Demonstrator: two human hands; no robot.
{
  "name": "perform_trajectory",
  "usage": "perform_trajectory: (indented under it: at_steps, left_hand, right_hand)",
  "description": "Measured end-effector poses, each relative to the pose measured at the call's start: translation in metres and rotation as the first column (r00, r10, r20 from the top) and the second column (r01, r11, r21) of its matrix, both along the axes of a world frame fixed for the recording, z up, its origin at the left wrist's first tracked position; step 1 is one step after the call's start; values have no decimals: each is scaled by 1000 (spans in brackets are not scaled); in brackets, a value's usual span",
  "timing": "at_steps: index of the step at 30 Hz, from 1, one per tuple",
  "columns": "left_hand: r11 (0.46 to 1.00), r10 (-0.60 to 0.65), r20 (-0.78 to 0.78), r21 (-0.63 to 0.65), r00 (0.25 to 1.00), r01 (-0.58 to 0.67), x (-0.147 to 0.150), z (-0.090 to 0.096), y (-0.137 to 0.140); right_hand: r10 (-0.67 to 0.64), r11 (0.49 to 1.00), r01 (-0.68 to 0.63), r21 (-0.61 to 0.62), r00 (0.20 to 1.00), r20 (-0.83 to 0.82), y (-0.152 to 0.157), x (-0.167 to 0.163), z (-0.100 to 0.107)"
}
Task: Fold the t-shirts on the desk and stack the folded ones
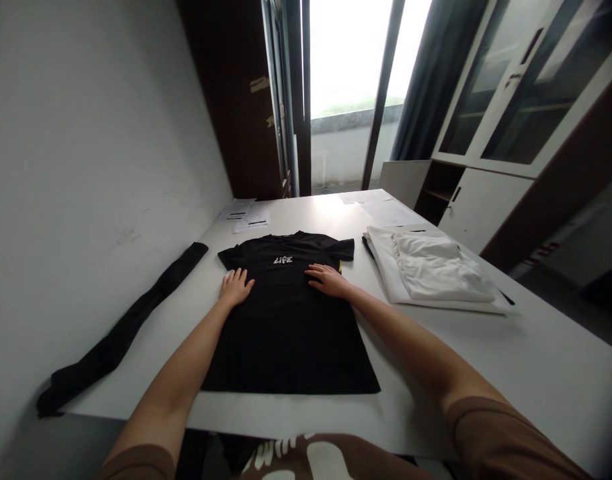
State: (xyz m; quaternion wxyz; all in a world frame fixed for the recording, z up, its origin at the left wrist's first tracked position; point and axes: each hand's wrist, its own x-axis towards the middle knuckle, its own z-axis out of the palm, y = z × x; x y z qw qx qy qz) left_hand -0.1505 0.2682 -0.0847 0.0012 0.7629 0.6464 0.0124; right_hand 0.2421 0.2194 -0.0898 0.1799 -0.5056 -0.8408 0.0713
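A black T-shirt (291, 333) lies spread flat on the white table, its collar away from me and its hem near the front edge. Small white lettering shows on its upper part. My left hand (236, 288) rests on the shirt's left side below the sleeve, fingers spread. On the opposite side, my right hand (329, 279) lies flat near the right sleeve, fingers stretched out. A bit of yellow shows at the shirt's edge beside it. Neither hand grips the cloth.
Folded white cloth (436, 270) is stacked at the right of the table (286, 412). A long black piece of cloth (131, 327) lies along the left wall. Papers (251, 215) lie at the far left, more papers (386, 208) at the far right. Cabinets (486, 200) stand beyond.
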Motion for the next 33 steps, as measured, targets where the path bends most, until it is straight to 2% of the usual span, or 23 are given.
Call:
perform_trajectory:
  at_steps: [2,4,7,9,12,15,18,22,28,33]
  left_hand:
    - [1000,9,2,23,1000,-9,20,4,-4]
    - [999,-45,23,30,999,45,47,5,-16]
    - [974,-225,78,47,971,222,88,5,-53]
    - [917,-398,94,73,912,393,106,6,-86]
    - [817,-575,120,40,809,575,113,13,-131]
    - [774,-627,123,-9,769,633,102,25,-155]
    - [766,-635,100,-51,766,641,83,33,-156]
    - [759,-643,56,-90,764,645,55,32,-133]
    - [872,-486,24,-51,874,486,21,18,-101]
    - [882,-470,14,-30,882,470,13,15,-108]
  right_hand:
    - [-5,1000,5,2,1000,-11,1,0,-1]
    - [-9,1000,9,1,1000,-14,1,0,-1]
    - [-5,1000,5,-4,1000,-5,1,0,0]
    - [0,1000,0,-10,1000,0,1,0,1]
    - [-8,1000,8,-15,1000,-11,0,-1,0]
    - [-21,1000,21,-14,1000,-16,0,-2,-1]
    - [-21,1000,20,-18,1000,-11,0,-2,-2]
    - [-22,1000,21,-19,1000,-20,0,-2,0]
    - [-17,1000,17,-21,1000,-20,1,0,0]
    - [-18,1000,17,-20,999,-48,1,0,-1]
